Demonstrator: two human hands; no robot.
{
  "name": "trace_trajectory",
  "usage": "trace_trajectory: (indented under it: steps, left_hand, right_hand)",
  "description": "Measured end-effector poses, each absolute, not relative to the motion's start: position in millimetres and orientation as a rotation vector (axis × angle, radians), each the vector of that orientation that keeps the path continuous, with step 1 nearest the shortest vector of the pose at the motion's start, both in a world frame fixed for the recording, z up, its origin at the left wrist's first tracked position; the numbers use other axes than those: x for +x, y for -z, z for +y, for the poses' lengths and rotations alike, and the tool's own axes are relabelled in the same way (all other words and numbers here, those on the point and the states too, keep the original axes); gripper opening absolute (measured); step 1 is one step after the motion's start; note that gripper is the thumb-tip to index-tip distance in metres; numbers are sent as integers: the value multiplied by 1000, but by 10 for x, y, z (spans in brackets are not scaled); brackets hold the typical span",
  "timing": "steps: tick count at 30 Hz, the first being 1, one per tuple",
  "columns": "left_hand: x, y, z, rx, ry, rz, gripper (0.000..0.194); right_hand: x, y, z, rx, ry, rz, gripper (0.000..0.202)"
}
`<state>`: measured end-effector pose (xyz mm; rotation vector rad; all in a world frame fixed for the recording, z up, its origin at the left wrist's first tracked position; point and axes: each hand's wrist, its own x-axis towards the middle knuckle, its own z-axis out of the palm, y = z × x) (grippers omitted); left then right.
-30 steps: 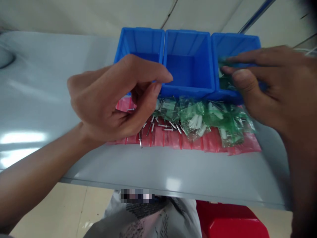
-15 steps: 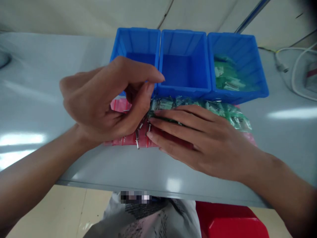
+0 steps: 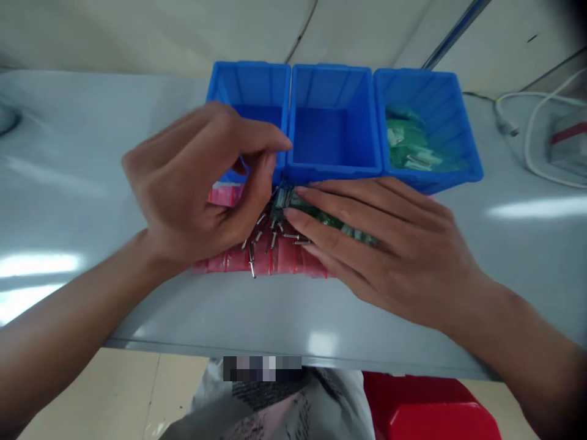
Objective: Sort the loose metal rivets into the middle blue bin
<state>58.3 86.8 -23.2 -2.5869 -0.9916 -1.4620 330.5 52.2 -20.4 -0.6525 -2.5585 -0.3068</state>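
Observation:
My left hand (image 3: 197, 183) is closed in a pinch, thumb against index finger, in front of the left blue bin; what lies between the fingertips, if anything, is hidden. With fingers stretched out, my right hand (image 3: 380, 238) lies flat over green plastic bags (image 3: 293, 197) and covers most of them. Between the hands, several small silver metal pins with heads, like rivets (image 3: 252, 261), lie loose. Under them spreads a row of pink plastic bags with red seams (image 3: 284, 258), partly covered by both hands.
Three blue bins stand side by side behind the hands: a left bin (image 3: 251, 68), a middle bin (image 3: 332, 167) and a right bin (image 3: 428, 76) with green bags inside. A white cable (image 3: 527, 146) lies at the right. Below the grey table's front edge (image 3: 183, 349) is a red stool-like object (image 3: 440, 421).
My right hand has shifted right and lies flatter, uncovering more rivets and pink bags. My left hand keeps its pinch, nearly in place. The view has shifted slightly.

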Motion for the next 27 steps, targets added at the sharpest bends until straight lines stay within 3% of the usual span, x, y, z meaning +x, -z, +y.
trace_trajectory:
  steps: [3,6,12,20,27]
  left_hand:
    - [589,211,931,-2550,1075,-849,27]
    - [578,249,962,-2643,903,-826,34]
    - [542,339,980,-2701,929,-852,42]
    - [532,331,1011,-2693,912,-840,38]
    - [546,348,1022,-2716,837,-879,38]
  right_hand:
    - [3302,184,531,-686,365,-2534,29]
    - [3280,177,529,-713,413,-2496,24]
    - [3274,222,512,-731,403,-2518,26]
    - [3504,11,607,-724,418,-2555,30]
    - [3738,15,767,-656,417,-2709,52]
